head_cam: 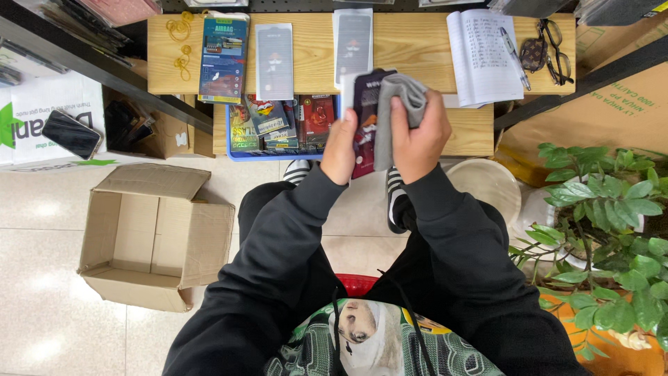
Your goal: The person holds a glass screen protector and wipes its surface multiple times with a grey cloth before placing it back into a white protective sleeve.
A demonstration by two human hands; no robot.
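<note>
The left hand (pixel 339 147) is closed around the edge of a dark phone case (pixel 364 118), holding it upright above the front edge of the wooden tabletop (pixel 417 42). The right hand (pixel 419 136) is clenched on a grey cloth (pixel 396 104), pressed against the case face. Just behind the hands, a blue tray (pixel 236 154) holds packaged items. An open notebook (pixel 483 56) lies on the tabletop at right; an open cardboard box (pixel 149 237) sits on the floor at left

Pale glossy tiled floor (pixel 42 278), low wooden table (pixel 410 49), open cardboard box (pixel 149 237), leafy potted plant (pixel 605 230)
</note>
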